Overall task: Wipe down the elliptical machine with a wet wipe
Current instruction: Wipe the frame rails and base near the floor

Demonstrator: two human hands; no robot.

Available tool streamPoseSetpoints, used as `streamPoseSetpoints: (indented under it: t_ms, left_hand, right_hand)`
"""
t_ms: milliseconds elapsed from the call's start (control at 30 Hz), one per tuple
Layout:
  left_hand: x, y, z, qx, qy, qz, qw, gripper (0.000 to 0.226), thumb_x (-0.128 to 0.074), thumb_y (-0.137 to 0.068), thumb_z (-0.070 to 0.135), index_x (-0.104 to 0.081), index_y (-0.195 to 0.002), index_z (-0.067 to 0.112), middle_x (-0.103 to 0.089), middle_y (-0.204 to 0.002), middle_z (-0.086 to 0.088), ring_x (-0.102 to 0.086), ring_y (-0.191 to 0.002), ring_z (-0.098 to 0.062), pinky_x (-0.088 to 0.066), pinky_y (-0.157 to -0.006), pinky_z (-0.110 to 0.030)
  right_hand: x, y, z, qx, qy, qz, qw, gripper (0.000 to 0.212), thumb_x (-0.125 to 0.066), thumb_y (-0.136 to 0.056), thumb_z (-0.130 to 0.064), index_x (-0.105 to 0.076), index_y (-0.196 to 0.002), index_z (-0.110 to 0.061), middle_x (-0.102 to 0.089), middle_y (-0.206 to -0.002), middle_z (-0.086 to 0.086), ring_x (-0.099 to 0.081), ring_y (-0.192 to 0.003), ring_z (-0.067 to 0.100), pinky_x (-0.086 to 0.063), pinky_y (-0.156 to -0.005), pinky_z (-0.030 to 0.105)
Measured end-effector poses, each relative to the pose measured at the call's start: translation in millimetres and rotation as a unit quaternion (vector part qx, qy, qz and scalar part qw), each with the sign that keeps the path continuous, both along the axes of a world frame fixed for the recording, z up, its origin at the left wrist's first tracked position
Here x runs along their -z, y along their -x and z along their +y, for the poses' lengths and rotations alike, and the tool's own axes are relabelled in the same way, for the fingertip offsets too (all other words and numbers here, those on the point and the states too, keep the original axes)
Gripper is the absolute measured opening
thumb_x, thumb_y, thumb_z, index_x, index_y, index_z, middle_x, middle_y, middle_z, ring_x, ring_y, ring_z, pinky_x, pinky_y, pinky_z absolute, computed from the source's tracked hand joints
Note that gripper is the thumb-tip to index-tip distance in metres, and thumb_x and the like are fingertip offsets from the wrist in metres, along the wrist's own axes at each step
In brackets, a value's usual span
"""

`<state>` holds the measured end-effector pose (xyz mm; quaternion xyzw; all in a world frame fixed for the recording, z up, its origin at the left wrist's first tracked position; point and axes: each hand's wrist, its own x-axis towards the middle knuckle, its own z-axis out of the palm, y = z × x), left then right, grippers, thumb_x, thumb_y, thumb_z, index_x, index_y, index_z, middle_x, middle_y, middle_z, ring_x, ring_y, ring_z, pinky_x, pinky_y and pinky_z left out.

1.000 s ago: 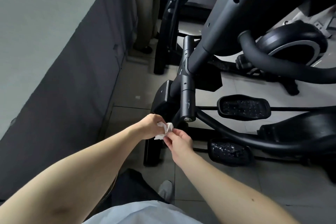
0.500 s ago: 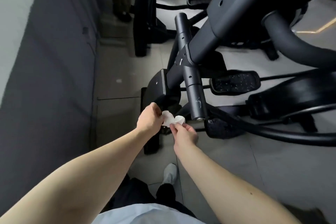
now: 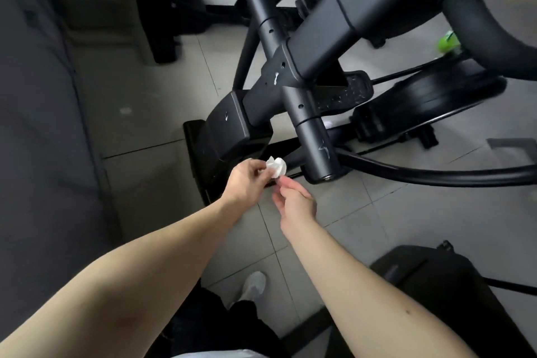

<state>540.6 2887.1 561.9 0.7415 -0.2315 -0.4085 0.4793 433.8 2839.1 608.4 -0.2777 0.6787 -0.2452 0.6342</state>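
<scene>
The left hand pinches a crumpled wet wipe, held just near of the elliptical machine and left of its crossbar tube. The right hand curls just below the wipe; whether it grips the wipe's edge I cannot tell. A pedal lies partly behind the tube. A blurred green object sits far right, and a shoe rests on the tiled floor.

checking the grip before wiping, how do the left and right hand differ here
The left hand holds the balled wipe in curled fingers; the right hand only reaches its lower edge with fingertips, pinch unclear. The left hand sits further up in the picture than the right hand. Both are bare.
</scene>
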Motion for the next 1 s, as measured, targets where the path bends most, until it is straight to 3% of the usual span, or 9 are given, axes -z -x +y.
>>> streamPoseSetpoints:
  t_ms: [100, 233, 400, 500, 600, 700, 767, 867, 1000]
  left_hand:
    - [-3, 9, -18, -0.028, 0.060, -0.043, 0.997, 0.005, -0.070, -0.094, 0.026, -0.074, -0.097, 0.023, -0.065, -0.098, 0.008, -0.061, -0.089, -0.010, -0.047, -0.081, -0.022]
    - [-2, 29, -38, 0.013, 0.094, -0.169, 0.981, 0.016, -0.070, -0.095, 0.019, -0.066, -0.088, 0.005, -0.060, -0.109, 0.006, -0.055, -0.093, -0.012, -0.043, -0.078, -0.019]
    - [26, 42, -49, 0.026, 0.061, -0.287, 0.956, 0.025, -0.053, -0.102, 0.028, -0.065, -0.104, 0.005, -0.056, -0.108, -0.002, -0.050, -0.098, -0.019, -0.047, -0.076, -0.030]
    - [53, 37, -47, 0.091, -0.007, -0.359, 0.929, 0.023, -0.045, -0.096, 0.010, -0.064, -0.109, 0.005, -0.054, -0.103, -0.007, -0.049, -0.092, -0.025, -0.049, -0.076, -0.038]
    - [55, 33, -45, 0.127, -0.058, -0.323, 0.936, 0.024, -0.050, -0.099, 0.010, -0.060, -0.121, 0.011, -0.055, -0.105, -0.004, -0.050, -0.095, -0.024, -0.044, -0.082, -0.034]
    - [26, 42, -47, 0.077, 0.003, -0.247, 0.966, 0.027, -0.053, -0.099, 0.014, -0.050, -0.126, 0.014, -0.048, -0.090, 0.005, -0.044, -0.084, -0.019, -0.040, -0.076, -0.033]
    - [9, 52, -51, 0.059, 0.037, -0.231, 0.970, 0.048, -0.051, -0.101, 0.022, -0.039, -0.144, 0.007, -0.053, -0.101, -0.005, -0.048, -0.094, -0.021, -0.039, -0.085, -0.030]
    - [10, 61, -55, 0.022, 0.042, -0.252, 0.967, 0.057, -0.045, -0.104, 0.022, -0.029, -0.155, 0.002, -0.054, -0.138, -0.017, -0.050, -0.125, -0.029, -0.037, -0.108, -0.033]
    - [42, 59, -56, 0.040, 0.004, -0.233, 0.972, 0.059, -0.047, -0.102, 0.006, -0.025, -0.157, 0.002, -0.053, -0.138, -0.019, -0.049, -0.125, -0.031, -0.037, -0.109, -0.032]
  right_hand:
    - [10, 13, -8, 0.030, 0.005, 0.041, 0.999, 0.030, -0.050, -0.093, 0.014, -0.074, -0.094, -0.004, -0.075, -0.100, 0.014, -0.071, -0.086, 0.020, -0.059, -0.076, 0.028]
    - [26, 29, -17, 0.048, -0.012, 0.072, 0.996, 0.032, -0.045, -0.093, 0.013, -0.072, -0.095, -0.003, -0.076, -0.094, 0.012, -0.070, -0.079, 0.020, -0.058, -0.070, 0.026]
    - [48, 34, -27, 0.050, -0.010, 0.060, 0.997, 0.031, -0.046, -0.092, 0.015, -0.072, -0.091, -0.001, -0.075, -0.088, 0.013, -0.069, -0.072, 0.022, -0.059, -0.067, 0.025]
    - [61, 34, -33, 0.035, -0.005, 0.065, 0.997, 0.031, -0.045, -0.091, 0.016, -0.071, -0.092, 0.000, -0.075, -0.089, 0.017, -0.070, -0.074, 0.023, -0.059, -0.064, 0.024]
    - [67, 37, -38, 0.019, -0.005, 0.071, 0.997, 0.031, -0.043, -0.091, 0.017, -0.070, -0.094, 0.002, -0.072, -0.089, 0.018, -0.068, -0.070, 0.023, -0.060, -0.062, 0.023]
    - [69, 36, -45, 0.031, -0.017, 0.061, 0.997, 0.029, -0.045, -0.092, 0.017, -0.068, -0.086, 0.000, -0.070, -0.086, 0.017, -0.065, -0.064, 0.023, -0.060, -0.068, 0.027]
    - [71, 36, -49, 0.052, -0.034, 0.045, 0.997, 0.031, -0.042, -0.093, 0.014, -0.067, -0.082, -0.001, -0.070, -0.087, 0.019, -0.066, -0.066, 0.027, -0.061, -0.081, 0.035]
    - [77, 40, -49, 0.022, -0.051, 0.046, 0.997, 0.036, -0.033, -0.096, 0.011, -0.065, -0.089, -0.004, -0.072, -0.104, 0.023, -0.070, -0.091, 0.033, -0.057, -0.099, 0.042]
    - [93, 48, -46, 0.026, -0.035, 0.068, 0.997, 0.031, -0.041, -0.093, 0.014, -0.067, -0.087, -0.002, -0.070, -0.096, 0.021, -0.068, -0.075, 0.028, -0.061, -0.080, 0.032]
